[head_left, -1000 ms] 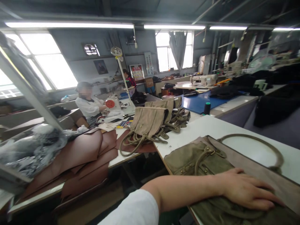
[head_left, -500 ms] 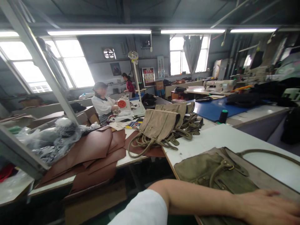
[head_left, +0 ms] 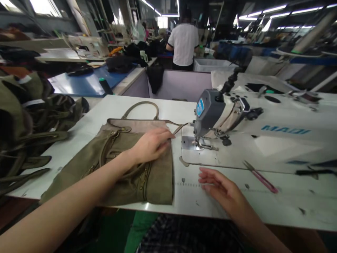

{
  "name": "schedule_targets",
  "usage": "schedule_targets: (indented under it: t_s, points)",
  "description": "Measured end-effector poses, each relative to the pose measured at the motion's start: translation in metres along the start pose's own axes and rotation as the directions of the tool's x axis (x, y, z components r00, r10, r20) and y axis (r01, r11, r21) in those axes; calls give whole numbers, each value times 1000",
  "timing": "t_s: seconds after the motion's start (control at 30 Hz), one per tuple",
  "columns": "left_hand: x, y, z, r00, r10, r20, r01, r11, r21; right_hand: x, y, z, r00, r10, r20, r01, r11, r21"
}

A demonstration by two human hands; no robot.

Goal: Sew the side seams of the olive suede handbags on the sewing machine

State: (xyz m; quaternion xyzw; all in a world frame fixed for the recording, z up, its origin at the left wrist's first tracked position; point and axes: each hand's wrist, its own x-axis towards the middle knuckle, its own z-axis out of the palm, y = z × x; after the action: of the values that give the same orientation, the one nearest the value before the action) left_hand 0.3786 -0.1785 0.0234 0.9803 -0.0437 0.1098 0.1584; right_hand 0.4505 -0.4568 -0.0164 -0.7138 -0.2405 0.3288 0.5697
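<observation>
An olive-green handbag [head_left: 158,182] lies flat on the white sewing table, one loop handle [head_left: 140,103] stretched out behind it. My left hand [head_left: 152,144] is over the bag's upper right part, fingers bent together at its edge; the fingertips are partly hidden. A thin olive strip [head_left: 181,128] runs from beside these fingers toward the sewing machine [head_left: 210,112]. Just in front of the machine, my right hand [head_left: 221,189] hovers at the table with nothing in it, fingers apart and slightly curled.
Pink-handled snips [head_left: 263,179] lie on the table at right. More olive bags [head_left: 15,123] are piled at left. A black thread cone [head_left: 105,86] stands behind the table, by a blue-topped surface [head_left: 79,80]. Further back a person in a white shirt [head_left: 184,44] faces away.
My view has swung right, from the window side to the sewing machine. My left hand, earlier spread on the bag, now has bent fingers at its upper right edge. My right hand has come into view.
</observation>
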Motion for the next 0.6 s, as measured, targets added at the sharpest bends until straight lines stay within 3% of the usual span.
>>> schedule_targets:
  t_s: [0.03, 0.1, 0.17, 0.3, 0.4, 0.5, 0.6]
  points:
    - [1, 0, 7, 990, -138, 21, 136, 988, 72, 3, 1, 2, 997, 80, 2, -80, 990, 117]
    - [6, -1, 21, 924, -380, 30, 366, 907, 207, 9, 4, 9, 982, 184, 50, -190, 940, 285]
    - [13, -5, 32, 871, -490, 31, 465, 843, 270, 17, 4, 18, 971, 213, 106, -237, 906, 350]
    - [36, -21, 35, 838, -545, 36, 512, 806, 297, 43, -4, 41, 956, 250, 156, -291, 880, 375]
    - [53, -28, 28, 833, -545, 100, 500, 817, 286, 62, -11, 54, 956, 259, 138, -293, 879, 375]
    - [54, -14, 20, 848, -490, 202, 436, 861, 263, 65, -11, 54, 960, 243, 142, -276, 913, 301]
    - [36, 5, 9, 861, -464, 207, 400, 870, 287, 68, -6, 52, 969, 182, 167, -207, 968, 145]
